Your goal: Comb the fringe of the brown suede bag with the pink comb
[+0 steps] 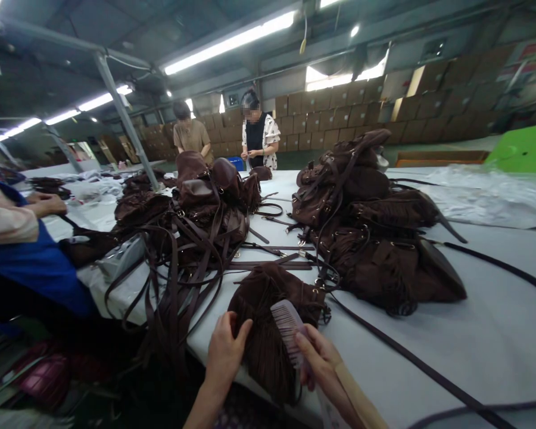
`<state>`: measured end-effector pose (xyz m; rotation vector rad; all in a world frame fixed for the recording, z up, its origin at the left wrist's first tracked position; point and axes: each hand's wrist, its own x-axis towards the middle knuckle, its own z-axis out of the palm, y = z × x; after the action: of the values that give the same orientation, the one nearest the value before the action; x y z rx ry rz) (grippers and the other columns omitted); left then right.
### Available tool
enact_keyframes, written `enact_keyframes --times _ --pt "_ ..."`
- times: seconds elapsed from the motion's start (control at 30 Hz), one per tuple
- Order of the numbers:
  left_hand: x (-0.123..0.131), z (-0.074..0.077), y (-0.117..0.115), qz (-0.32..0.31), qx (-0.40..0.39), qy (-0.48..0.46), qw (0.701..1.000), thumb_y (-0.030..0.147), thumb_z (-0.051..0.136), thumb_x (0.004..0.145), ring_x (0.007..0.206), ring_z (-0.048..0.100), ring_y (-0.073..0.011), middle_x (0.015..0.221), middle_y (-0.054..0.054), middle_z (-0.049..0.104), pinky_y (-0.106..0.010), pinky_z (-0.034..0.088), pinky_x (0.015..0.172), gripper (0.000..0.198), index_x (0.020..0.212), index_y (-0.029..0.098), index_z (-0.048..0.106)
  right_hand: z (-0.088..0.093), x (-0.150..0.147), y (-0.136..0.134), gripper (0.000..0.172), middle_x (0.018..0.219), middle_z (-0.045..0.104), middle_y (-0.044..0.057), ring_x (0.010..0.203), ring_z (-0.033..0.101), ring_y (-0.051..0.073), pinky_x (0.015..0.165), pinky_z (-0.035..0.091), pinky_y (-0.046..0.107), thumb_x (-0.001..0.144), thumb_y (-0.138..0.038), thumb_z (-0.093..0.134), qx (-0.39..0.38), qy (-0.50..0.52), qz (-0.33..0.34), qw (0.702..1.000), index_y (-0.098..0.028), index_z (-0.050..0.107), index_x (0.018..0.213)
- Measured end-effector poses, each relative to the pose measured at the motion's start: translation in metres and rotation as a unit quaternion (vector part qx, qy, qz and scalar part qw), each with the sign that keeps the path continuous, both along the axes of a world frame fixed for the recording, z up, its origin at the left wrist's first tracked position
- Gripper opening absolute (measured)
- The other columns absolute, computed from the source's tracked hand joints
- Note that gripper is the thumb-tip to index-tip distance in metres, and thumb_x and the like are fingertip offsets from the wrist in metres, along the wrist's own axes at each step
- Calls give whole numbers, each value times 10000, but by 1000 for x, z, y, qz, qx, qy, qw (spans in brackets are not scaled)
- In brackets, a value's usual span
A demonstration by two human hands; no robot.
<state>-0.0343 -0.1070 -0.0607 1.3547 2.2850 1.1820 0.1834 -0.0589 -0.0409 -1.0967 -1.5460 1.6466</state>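
Observation:
A dark brown fringed bag (272, 286) lies at the table's near edge in front of me, its long fringe hanging down toward me. My left hand (226, 345) is at the bag's left side, fingers curled at its edge with the thumb along the fringe. In my right hand (319, 360) is a pale lilac comb (286, 322), gripped at its lower end. The comb lies over the right part of the fringe with its teeth facing left. Some of the right fingers are hidden behind the comb.
Brown bags pile up on the right (375, 238) and left (205, 202) of the white table (486, 333); straps (174, 298) hang over the edge. A co-worker's arm (44, 205) is at left. Two people stand across the table, before stacked cartons (312, 122).

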Motion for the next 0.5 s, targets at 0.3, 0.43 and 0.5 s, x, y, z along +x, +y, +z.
enact_keyframes --times 0.3,0.43,0.5 --pt "31 -5 22 -90 -241 90 962 419 573 897 982 639 -300 982 -166 681 -335 450 803 364 1093 114 603 -28 0 43 367 675 589 2 429 512 145 422 423 259 838 -543 457 109 -107 -28 988 -198 577 881" --pt "18 -3 26 -204 -200 -53 957 459 564 878 843 626 -241 869 -105 676 -283 427 698 353 845 117 645 -15 16 72 303 653 573 -7 403 476 142 394 376 258 832 -496 461 135 -133 -54 980 -209 555 855" --pt "10 -3 21 -266 -144 -177 937 551 521 870 746 591 -196 777 -57 647 -258 408 634 453 815 119 643 -6 23 76 314 613 530 -21 412 484 153 392 367 256 848 -513 433 148 -143 -68 976 -214 530 850"
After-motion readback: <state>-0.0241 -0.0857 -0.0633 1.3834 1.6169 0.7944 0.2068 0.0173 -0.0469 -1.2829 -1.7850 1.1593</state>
